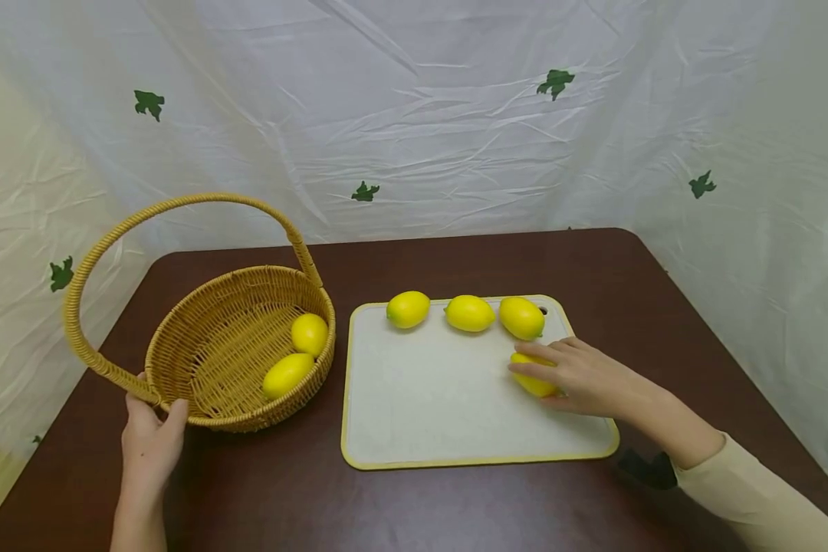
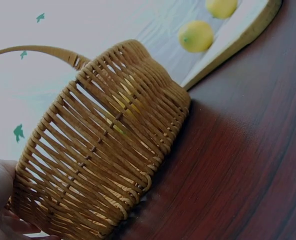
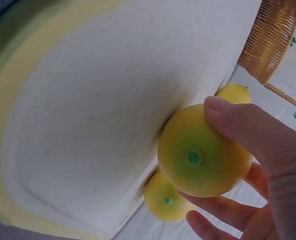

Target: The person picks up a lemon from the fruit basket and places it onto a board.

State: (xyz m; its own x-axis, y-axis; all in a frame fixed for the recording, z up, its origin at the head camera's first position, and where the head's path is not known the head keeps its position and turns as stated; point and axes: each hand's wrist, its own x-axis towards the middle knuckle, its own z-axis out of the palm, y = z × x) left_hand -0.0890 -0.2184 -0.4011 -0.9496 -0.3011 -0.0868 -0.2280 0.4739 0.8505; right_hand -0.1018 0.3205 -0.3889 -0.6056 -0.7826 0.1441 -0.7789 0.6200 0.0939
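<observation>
My left hand (image 1: 150, 445) grips the near-left rim of a wicker basket (image 1: 238, 291), where its tall arched handle (image 1: 86, 284) joins. Two lemons lie inside against the basket's right wall: an upper lemon (image 1: 310, 334) and a lower lemon (image 1: 288, 375). On the right half of a white cutting board (image 1: 428, 406), my right hand (image 1: 586, 378) holds a lemon (image 3: 202, 155) between thumb and fingers. Behind it, three more lemons sit along the board's far edge: a left lemon (image 1: 409, 309), a middle lemon (image 1: 470, 313) and a right lemon (image 1: 521, 317).
Everything stands on a dark brown table (image 1: 455, 506). The board has a yellow rim and a small hole at its far right corner. A white curtain (image 1: 421, 123) with green leaf shapes hangs behind and at both sides. A dark object (image 1: 648, 469) lies by the right wrist.
</observation>
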